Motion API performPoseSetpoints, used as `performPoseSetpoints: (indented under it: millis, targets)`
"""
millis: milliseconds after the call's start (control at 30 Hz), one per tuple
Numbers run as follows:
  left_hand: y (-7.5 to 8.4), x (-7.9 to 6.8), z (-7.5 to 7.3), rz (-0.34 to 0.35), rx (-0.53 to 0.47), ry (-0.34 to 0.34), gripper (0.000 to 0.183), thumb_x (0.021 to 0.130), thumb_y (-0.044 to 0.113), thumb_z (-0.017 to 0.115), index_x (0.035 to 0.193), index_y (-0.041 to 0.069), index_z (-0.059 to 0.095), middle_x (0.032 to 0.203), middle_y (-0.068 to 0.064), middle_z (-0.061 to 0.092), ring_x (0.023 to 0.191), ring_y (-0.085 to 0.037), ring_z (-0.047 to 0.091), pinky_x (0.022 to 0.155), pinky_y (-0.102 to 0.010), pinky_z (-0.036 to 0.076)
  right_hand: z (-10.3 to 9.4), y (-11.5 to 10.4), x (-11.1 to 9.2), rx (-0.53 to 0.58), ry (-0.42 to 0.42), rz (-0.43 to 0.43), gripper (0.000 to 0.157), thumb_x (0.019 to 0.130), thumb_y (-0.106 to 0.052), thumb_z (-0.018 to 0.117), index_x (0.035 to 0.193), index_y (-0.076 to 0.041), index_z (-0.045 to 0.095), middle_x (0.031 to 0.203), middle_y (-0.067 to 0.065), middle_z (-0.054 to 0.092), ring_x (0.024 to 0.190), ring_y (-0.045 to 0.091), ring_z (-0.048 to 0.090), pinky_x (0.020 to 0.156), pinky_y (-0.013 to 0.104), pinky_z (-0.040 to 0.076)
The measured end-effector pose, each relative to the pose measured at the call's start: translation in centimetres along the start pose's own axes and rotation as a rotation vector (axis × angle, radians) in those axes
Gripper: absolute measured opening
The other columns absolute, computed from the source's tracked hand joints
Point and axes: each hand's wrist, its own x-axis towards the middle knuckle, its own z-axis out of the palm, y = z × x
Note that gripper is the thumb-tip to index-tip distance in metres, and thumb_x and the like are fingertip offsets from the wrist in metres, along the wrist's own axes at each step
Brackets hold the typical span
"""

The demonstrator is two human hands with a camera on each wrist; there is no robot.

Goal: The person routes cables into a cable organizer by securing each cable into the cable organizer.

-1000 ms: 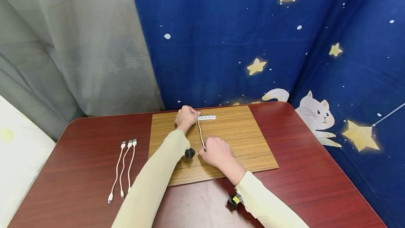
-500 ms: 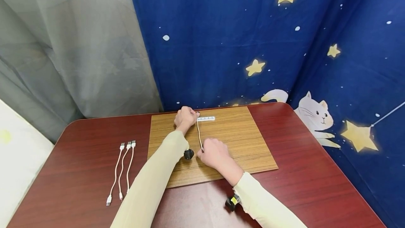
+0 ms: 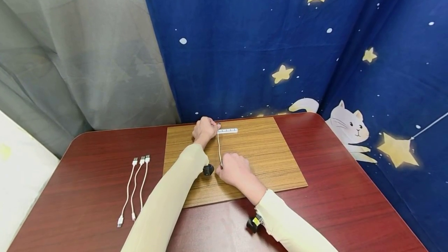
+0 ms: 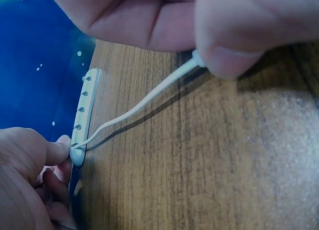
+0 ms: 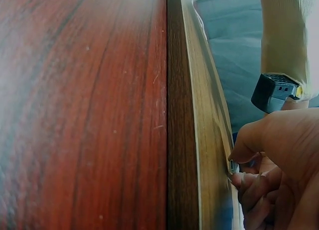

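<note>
A white charging cable (image 3: pixel 219 147) runs between my two hands over the wood-grain board. At the board's far edge, my left hand (image 3: pixel 205 128) pinches the cable's far end beside a white slotted cable holder (image 3: pixel 228 130). In the left wrist view the cable (image 4: pixel 142 101) crosses the holder (image 4: pixel 84 108) at its end slot nearest the left fingers. Closer to me, my right hand (image 3: pixel 235 169) pinches the cable's other end. The small plug (image 5: pixel 232 165) shows between thumb and finger in the right wrist view. The cable's far tip is largely hidden by the left fingers.
Three more white cables (image 3: pixel 128 189) lie side by side on the red-brown table (image 3: pixel 101 147), left of the wood-grain board (image 3: pixel 273 158). The left sleeve overlaps their lower ends. Grey and blue curtains (image 3: pixel 238 49) hang right behind the table.
My right hand has shifted slightly left with its end of the cable, which hangs straighter now. The left hand stays at the holder's end. The view has moved a little.
</note>
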Motion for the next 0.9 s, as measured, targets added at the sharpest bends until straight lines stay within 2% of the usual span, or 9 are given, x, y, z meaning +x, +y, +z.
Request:
performPoseSetpoints:
  millis: [200, 367, 600, 900]
  targets:
    - [-0.1, 0.1, -0.3, 0.006, 0.003, -0.004, 0.026, 0.092, 0.038, 0.075, 0.077, 0.019, 0.068, 0.088, -0.001, 0.068, 0.082, -0.026, 0.063, 0.073, -0.044, 0.048, -0.1, -0.3, 0.1, 0.002, -0.005, -0.005, 0.028, 0.085, -0.032, 0.072, 0.069, -0.017, 0.055, 0.069, 0.004, 0.055, 0.062, 0.025, 0.058, 0.056, 0.045, 0.049]
    - [0.0, 0.0, -0.4, 0.003, 0.016, -0.01, 0.025, 0.093, 0.038, 0.075, 0.08, 0.018, 0.068, 0.091, -0.003, 0.068, 0.087, -0.027, 0.063, 0.077, -0.046, 0.048, -0.2, -0.5, 0.1, 0.007, -0.013, -0.009, 0.029, 0.086, -0.032, 0.072, 0.068, -0.017, 0.055, 0.069, 0.005, 0.056, 0.064, 0.026, 0.059, 0.056, 0.046, 0.049]
    - [-0.3, 0.2, -0.4, 0.009, 0.021, -0.018, 0.028, 0.093, 0.043, 0.073, 0.083, 0.018, 0.069, 0.096, -0.005, 0.069, 0.093, -0.03, 0.064, 0.082, -0.05, 0.048, 0.0, -0.4, 0.2, 0.022, -0.006, -0.018, 0.034, 0.089, -0.037, 0.071, 0.067, -0.018, 0.055, 0.068, 0.004, 0.056, 0.063, 0.026, 0.06, 0.056, 0.047, 0.049]
    - [-0.9, 0.2, -1.1, 0.001, 0.014, 0.001, 0.03, 0.094, 0.045, 0.071, 0.083, 0.017, 0.067, 0.094, -0.006, 0.067, 0.089, -0.03, 0.064, 0.079, -0.049, 0.049, -0.2, 0.1, 0.2, 0.056, -0.011, 0.011, 0.04, 0.092, -0.046, 0.07, 0.069, -0.018, 0.055, 0.068, 0.002, 0.054, 0.062, 0.023, 0.056, 0.057, 0.044, 0.047]
